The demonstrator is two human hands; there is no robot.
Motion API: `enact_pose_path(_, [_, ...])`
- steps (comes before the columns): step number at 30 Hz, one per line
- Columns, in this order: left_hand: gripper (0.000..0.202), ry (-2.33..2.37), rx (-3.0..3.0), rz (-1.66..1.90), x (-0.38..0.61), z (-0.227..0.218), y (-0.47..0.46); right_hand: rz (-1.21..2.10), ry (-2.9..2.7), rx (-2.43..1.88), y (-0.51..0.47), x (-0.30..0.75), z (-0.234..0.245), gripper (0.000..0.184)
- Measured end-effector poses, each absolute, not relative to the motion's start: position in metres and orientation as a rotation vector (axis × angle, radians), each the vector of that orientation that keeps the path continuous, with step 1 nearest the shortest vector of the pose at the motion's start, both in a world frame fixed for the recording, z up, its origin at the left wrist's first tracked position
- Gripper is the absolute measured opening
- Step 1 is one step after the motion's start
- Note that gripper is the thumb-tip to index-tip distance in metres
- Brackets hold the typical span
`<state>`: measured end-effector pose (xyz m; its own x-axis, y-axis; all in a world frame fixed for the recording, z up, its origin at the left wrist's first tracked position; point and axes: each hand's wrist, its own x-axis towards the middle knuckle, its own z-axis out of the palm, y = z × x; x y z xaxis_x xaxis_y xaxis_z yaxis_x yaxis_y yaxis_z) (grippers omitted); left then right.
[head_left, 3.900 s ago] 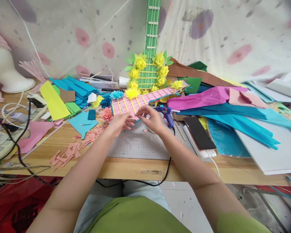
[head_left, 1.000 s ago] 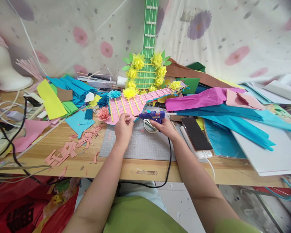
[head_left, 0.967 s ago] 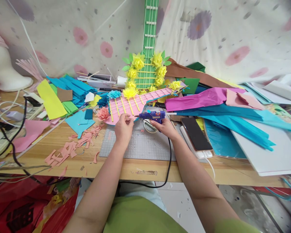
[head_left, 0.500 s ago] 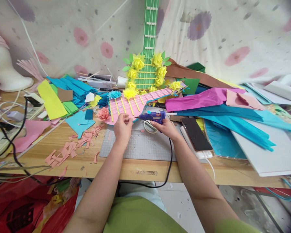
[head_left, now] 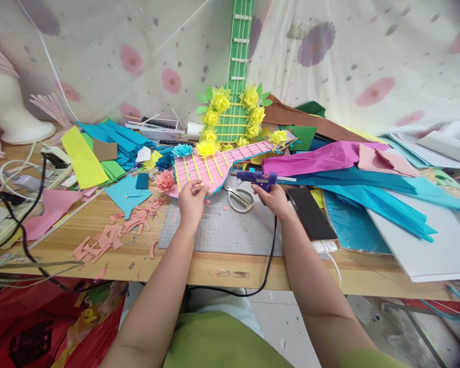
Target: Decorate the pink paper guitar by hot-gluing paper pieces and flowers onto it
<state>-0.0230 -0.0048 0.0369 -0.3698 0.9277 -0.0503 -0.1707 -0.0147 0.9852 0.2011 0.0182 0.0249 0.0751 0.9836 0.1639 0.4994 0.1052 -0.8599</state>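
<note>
My right hand [head_left: 273,199] grips a blue glue gun [head_left: 257,178], its nozzle pointing left, a little to the right of a pink paper guitar [head_left: 214,163] with yellow strings. My left hand [head_left: 191,198] pinches a small piece at the near edge of the pink guitar's body. A peach paper flower [head_left: 165,180] and blue paper flowers [head_left: 183,150] sit on the guitar's left side. Behind it stands a green paper guitar [head_left: 238,61] ringed with yellow flowers. Both hands hover over a grey cutting mat [head_left: 230,230].
Scissors [head_left: 239,197] lie on the mat between my hands. A dark phone [head_left: 310,212] lies right of my right hand. Pink paper scraps [head_left: 111,235], coloured paper sheets [head_left: 99,153], cables [head_left: 26,214] and crepe rolls [head_left: 368,179] crowd the wooden table [head_left: 214,268].
My right hand has drawn the glue gun to the right, away from the pink guitar's edge, uncovering the scissors. My left hand stays at the guitar's edge.
</note>
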Motion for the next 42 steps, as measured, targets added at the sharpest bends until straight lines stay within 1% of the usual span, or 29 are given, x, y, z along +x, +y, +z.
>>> enact_pose_path(5, [0.024, 1.25, 0.592, 1.537, -0.024, 0.05, -0.009, 0.489, -1.384, -1.813, 0.033, 0.214, 0.013, 0.055])
enact_pose_path(10, [0.028, 1.199, 0.462, 1.522, -0.029, 0.057, -0.013, 0.415, -1.478, -1.917, 0.041, 0.211, 0.003, 0.057])
enact_pose_path(12, [0.029, 1.229, 0.449, 1.553, -0.034, 0.057, -0.014, 0.351, -1.449, -1.836, 0.04, 0.21, 0.005, 0.065])
enact_pose_path(14, [0.026, 1.289, 0.441, 1.616, -0.04, 0.056, -0.014, 0.179, -1.371, -1.691, 0.036, 0.209, 0.013, 0.074])
enact_pose_path(15, [0.024, 1.311, 0.438, 1.655, -0.043, 0.057, -0.014, 0.063, -1.325, -1.616, 0.034, 0.209, 0.019, 0.076])
enact_pose_path(17, [0.021, 1.316, 0.415, 1.724, -0.048, 0.06, -0.016, -0.151, -1.253, -1.488, 0.027, 0.206, 0.036, 0.072])
enact_pose_path(19, [0.019, 1.244, 0.358, 1.741, -0.053, 0.065, -0.018, -0.22, -1.252, -1.394, 0.021, 0.193, 0.054, 0.062])
enact_pose_path(21, [0.018, 1.112, 0.262, 1.703, -0.055, 0.071, -0.019, -0.046, -1.332, -1.34, 0.016, 0.168, 0.068, 0.045])
enact_pose_path(23, [0.018, 0.981, 0.16, 1.646, -0.056, 0.075, -0.019, 0.315, -1.463, -1.273, 0.014, 0.131, 0.076, 0.03])
enact_pose_path(26, [0.025, 0.88, 0.088, 1.6, -0.057, 0.077, -0.018, 0.94, -1.531, -1.187, 0.012, 0.071, 0.075, 0.025])
enact_pose_path(27, [0.029, 0.865, 0.085, 1.596, -0.057, 0.076, -0.017, 1.08, -1.5, -1.141, 0.012, 0.053, 0.073, 0.025])
enact_pose_path(29, [0.033, 0.847, 0.078, 1.609, -0.059, 0.074, -0.015, 1.256, -1.421, -1.07, 0.012, 0.027, 0.069, 0.024])
enact_pose_path(32, [0.033, 0.844, 0.057, 1.64, -0.063, 0.071, -0.013, 1.381, -1.291, -1.051, 0.011, 0.004, 0.066, 0.022])
enact_pose_path(37, [0.027, 0.871, 0.06, 1.66, -0.064, 0.065, -0.012, 1.435, -1.158, -1.089, 0.012, -0.011, 0.062, 0.012])
enact_pose_path(40, [0.017, 0.963, 0.237, 1.657, -0.07, 0.06, -0.014, 1.423, -1.138, -1.102, 0.017, -0.012, 0.062, 0.009])
enact_pose_path(41, [0.018, 1.04, 0.351, 1.682, -0.075, 0.058, -0.015, 1.403, -1.146, -1.1, 0.02, -0.01, 0.062, 0.008])
enact_pose_path(42, [0.024, 1.147, 0.501, 1.713, -0.082, 0.056, -0.015, 1.376, -1.165, -1.101, 0.024, -0.007, 0.062, 0.008])
